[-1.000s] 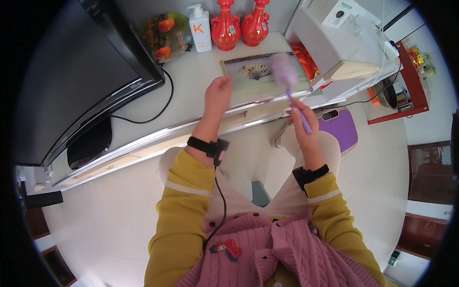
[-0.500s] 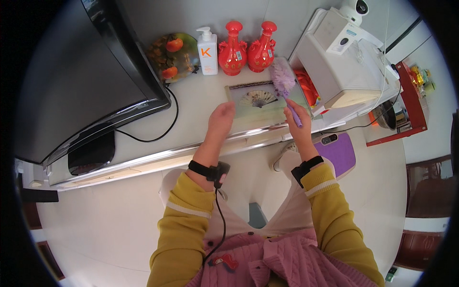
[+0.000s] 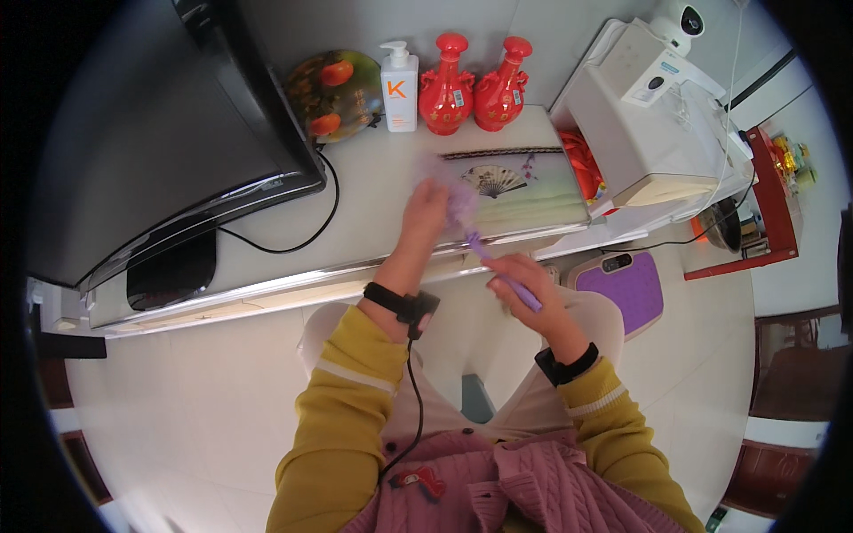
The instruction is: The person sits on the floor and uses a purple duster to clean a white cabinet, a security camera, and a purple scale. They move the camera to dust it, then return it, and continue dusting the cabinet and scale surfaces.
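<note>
My right hand (image 3: 531, 289) is wrapped round the purple handle of a feather duster (image 3: 520, 290), in front of the cabinet's edge. The duster's fluffy lilac head (image 3: 459, 197) is smeared by motion and lies beside my left hand (image 3: 426, 209). The left fingers are partly lost against the fluff, so whether they touch or grip it cannot be told. To the right, a panel with a painted fan (image 3: 542, 202) lies flat on the white cabinet top (image 3: 364, 191).
Behind stand two red vases (image 3: 446, 89) (image 3: 501, 89), a white pump bottle (image 3: 400, 93) and a round decorated plate (image 3: 333, 93). A black monitor (image 3: 169, 151) fills the left, its cable (image 3: 333, 209) on the cabinet. A white cabinet box (image 3: 622, 133) stands right; a purple scale (image 3: 622, 293) is on the floor.
My right hand has brought the duster left and nearer to me, off the fan panel. Its head is now beside my left hand, which has moved slightly right.
</note>
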A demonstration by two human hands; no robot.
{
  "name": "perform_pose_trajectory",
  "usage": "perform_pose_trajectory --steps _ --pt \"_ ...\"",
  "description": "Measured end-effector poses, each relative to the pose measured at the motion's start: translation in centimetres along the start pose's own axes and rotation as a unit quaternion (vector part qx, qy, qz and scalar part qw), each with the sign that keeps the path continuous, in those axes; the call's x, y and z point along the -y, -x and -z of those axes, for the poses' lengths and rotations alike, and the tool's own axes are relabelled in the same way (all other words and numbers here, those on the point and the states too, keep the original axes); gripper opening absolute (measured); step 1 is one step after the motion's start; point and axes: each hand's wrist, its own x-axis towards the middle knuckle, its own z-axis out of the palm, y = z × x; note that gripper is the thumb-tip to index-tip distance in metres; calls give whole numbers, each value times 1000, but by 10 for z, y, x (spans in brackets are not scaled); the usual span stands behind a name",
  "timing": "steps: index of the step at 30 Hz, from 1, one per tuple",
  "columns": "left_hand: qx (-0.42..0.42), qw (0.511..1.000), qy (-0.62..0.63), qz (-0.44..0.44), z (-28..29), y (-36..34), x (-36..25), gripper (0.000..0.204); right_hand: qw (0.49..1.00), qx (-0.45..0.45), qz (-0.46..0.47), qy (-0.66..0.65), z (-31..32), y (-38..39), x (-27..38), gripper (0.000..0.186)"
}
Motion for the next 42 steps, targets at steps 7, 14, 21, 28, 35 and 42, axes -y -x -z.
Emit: perform_pose_trajectory --steps 7,14,21,28,35,42 --pt "-160 908 -311 -229 18 13 15 51 878 -303 -217 -300 -16 7 15 34" --pt "-174 909 -305 -225 43 14 11 51 805 -208 -285 -476 -39 -3 18 39" --pt "-164 921 -262 -236 64 8 14 51 816 -193 -275 -471 -54 -50 17 41" --pt "-188 939 -226 -178 75 7 10 57 804 -200 -263 -495 -61 -88 7 40" --pt "-192 937 -239 -166 85 10 8 60 782 -191 -261 -533 -70 -98 -6 37" --pt "-153 954 -239 -101 100 10 5 63 777 -203 -315 -506 -61 -84 -7 32"
